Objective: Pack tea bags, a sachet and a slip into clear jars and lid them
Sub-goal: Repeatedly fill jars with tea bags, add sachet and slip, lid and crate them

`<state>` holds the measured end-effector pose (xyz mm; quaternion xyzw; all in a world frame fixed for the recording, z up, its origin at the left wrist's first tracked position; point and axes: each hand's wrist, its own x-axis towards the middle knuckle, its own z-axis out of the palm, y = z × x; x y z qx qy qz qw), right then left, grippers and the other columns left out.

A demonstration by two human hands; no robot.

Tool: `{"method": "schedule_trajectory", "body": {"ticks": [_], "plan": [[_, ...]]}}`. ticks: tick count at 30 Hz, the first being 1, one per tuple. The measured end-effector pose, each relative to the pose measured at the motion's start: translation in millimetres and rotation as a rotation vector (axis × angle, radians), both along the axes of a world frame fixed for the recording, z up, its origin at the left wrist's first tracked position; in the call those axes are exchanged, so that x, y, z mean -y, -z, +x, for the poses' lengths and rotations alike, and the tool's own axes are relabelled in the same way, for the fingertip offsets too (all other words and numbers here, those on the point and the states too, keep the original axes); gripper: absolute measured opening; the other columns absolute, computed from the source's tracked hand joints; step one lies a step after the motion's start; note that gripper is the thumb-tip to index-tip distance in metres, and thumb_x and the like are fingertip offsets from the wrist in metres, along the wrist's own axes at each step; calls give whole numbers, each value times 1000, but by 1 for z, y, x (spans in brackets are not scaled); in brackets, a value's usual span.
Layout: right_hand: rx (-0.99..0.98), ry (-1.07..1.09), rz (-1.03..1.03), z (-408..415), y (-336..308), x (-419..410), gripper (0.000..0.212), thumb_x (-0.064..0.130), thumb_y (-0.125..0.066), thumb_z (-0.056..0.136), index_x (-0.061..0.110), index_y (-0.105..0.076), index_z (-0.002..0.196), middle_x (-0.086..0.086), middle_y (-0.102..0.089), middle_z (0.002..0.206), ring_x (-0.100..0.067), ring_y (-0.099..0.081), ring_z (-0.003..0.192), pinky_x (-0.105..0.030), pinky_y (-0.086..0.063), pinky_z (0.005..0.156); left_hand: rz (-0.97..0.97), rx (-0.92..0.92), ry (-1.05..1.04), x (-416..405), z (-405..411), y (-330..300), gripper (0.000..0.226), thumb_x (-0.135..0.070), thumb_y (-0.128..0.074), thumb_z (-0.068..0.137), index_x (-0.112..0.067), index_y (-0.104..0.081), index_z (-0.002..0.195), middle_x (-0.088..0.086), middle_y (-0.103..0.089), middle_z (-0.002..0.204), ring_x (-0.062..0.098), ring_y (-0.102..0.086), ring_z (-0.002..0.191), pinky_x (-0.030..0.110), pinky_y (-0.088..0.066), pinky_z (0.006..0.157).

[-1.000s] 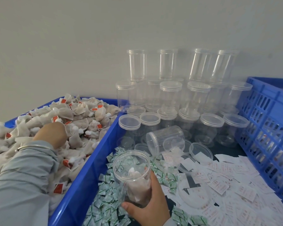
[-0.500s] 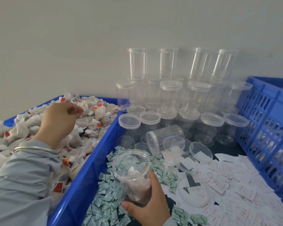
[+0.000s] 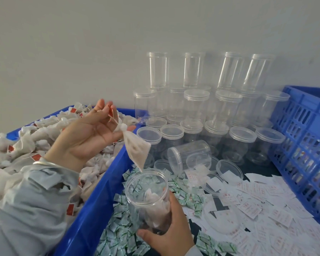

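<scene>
Head-camera view: the left hand (image 3: 87,133) pinches the string of a white mesh tea bag (image 3: 137,149), which dangles with its lower corner just above the mouth of an open clear plastic jar (image 3: 148,198). The right hand (image 3: 171,235) wraps its fingers around that jar near the base, holding it upright over the bench; several tea bags already lie inside. The filling step appears to be under way, with sachet, slip and lid yet to come. The next move likely calls for lowering the bag straight through the rim and letting go of the string. A blue plastic bin (image 3: 92,206) heaped with more tea bags stands at the bench's left edge. Green-and-white sachets (image 3: 122,235) are strewn just beside the jar, white printed paper slips (image 3: 257,209) toward the right, and stacked clear lidded jars (image 3: 196,108) line the far edge against a plain pale wall (image 3: 81,43). A blue lattice crate (image 3: 303,145) stands at the right edge.
</scene>
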<state>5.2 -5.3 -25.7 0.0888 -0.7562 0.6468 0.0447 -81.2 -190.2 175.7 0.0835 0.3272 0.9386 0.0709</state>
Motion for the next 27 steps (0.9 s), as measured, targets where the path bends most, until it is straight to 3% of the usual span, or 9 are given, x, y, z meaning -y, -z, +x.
{"method": "schedule_trajectory", "body": {"ticks": [4, 7, 14, 19, 23, 27], "plan": [[3, 12, 58, -1, 4, 0, 116, 62, -88, 42, 48, -25, 139, 22, -47, 133, -2, -49, 122, -29, -48, 97, 46, -74, 157, -15, 9, 4, 44, 5, -89, 42, -18, -72, 75, -7, -68, 78, 7, -68, 72, 55, -56, 66], [1, 31, 70, -1, 4, 0, 116, 64, -86, 41, 52, -24, 138, 25, -45, 133, 1, -48, 122, -29, -48, 97, -9, -52, 223, -27, 14, 10, 51, 2, -93, 34, -18, -72, 75, -7, -67, 75, 8, -68, 68, 57, -55, 67], [-7, 19, 43, -2, 3, 0, 116, 60, -89, 42, 45, -28, 139, 18, -49, 132, -4, -51, 121, -32, -50, 96, -125, -57, 315, -37, 20, 14, 48, -1, -94, 35, -19, -73, 74, -6, -65, 70, 8, -67, 65, 54, -56, 67], [-46, 18, 17, -1, 1, 0, 105, 59, -89, 41, 69, -27, 125, 32, -46, 127, 6, -48, 119, -19, -49, 91, -89, -83, 304, -27, 15, 13, 44, -6, -90, 47, -15, -70, 85, -3, -65, 78, 12, -67, 72, 49, -56, 76], [-36, -24, -40, -1, 1, 0, 101, 44, -94, 47, 53, -38, 130, 16, -53, 129, -6, -55, 119, -31, -54, 89, -88, -48, 224, -17, 7, 12, 31, -9, -80, 60, -15, -67, 87, -3, -67, 83, 13, -67, 76, 44, -56, 77], [-20, -27, -18, 0, 4, 0, 108, 50, -93, 45, 48, -33, 136, 14, -50, 133, -10, -54, 121, -38, -52, 93, -220, 5, 17, 2, -7, 9, 16, -9, -63, 72, -18, -61, 86, -4, -67, 77, 10, -67, 73, 34, -58, 74]]}}
